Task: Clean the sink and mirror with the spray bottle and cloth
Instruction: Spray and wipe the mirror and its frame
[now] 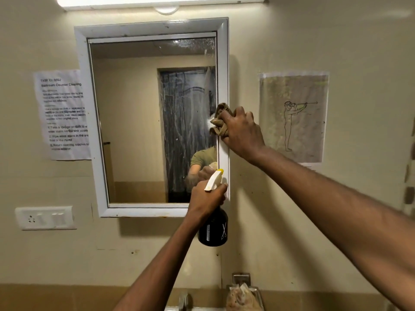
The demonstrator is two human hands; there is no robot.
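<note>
The spray bottle (pixel 214 227) has a black, rounded body printed with a white scissors mark and a white trigger head tipped with a yellow nozzle; its long axis runs upright, tilted slightly, with the nozzle aimed up toward the lower right corner of the mirror (pixel 139 122), whose glass is streaked with wet runs along its right side; the left hand (pixel 207 198) grips the bottle's neck, fingers (pixel 221 189) curled round it just under the trigger head; the brown cloth (pixel 219 120) is bunched and crumpled, pinched in the curled fingers (pixel 226 118) of the right hand (pixel 242 133) and pressed against the mirror's white frame (pixel 223 153) at its right edge, above the bottle.
</note>
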